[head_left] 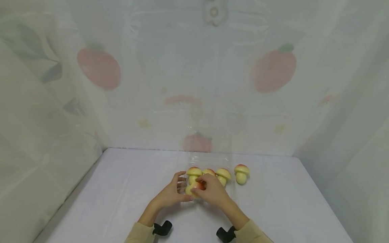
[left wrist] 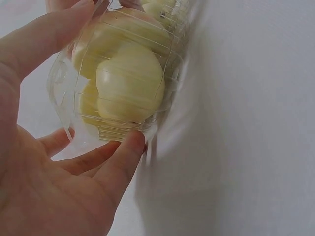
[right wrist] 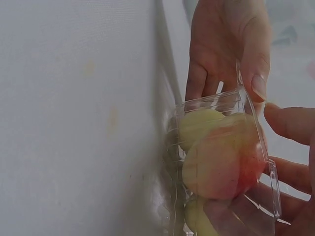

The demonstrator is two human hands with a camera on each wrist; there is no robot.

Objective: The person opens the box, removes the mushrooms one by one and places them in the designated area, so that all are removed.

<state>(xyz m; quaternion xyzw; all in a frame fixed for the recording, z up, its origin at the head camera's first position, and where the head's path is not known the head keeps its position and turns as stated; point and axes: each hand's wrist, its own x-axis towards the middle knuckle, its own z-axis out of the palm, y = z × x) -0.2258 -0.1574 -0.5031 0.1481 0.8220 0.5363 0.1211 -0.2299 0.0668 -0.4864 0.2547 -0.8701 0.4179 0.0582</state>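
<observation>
- Gripping, with a widely curved left hand [head_left: 171,195], the left end of a clear, ribbed plastic box [right wrist: 225,100]; thumb along the near rim, fingers parted against the outer end.
- Pinching, between thumb and fingers of the right hand [head_left: 214,191], a yellow mushroom-shaped piece with a red-blushed cap [right wrist: 221,164]; spread no wider than that cap.
- Holding it inside the box, at the near left, tilted, stem toward the left end; cannot tell whether touching the floor of the box.
- Behind it, in a row along the far side of the box: three similar yellow mushroom-shaped pieces [head_left: 223,174], caps away from the person, the middle one partly hidden by the right hand.
- Just right of the box, on the white table [head_left: 282,199]: a loose yellow mushroom-shaped piece with a reddish cap [head_left: 241,173].
- Raised behind the box: a clear plastic lid [head_left: 221,141].
- Farther back: a whitish curtain printed with red fruit [head_left: 182,64].
</observation>
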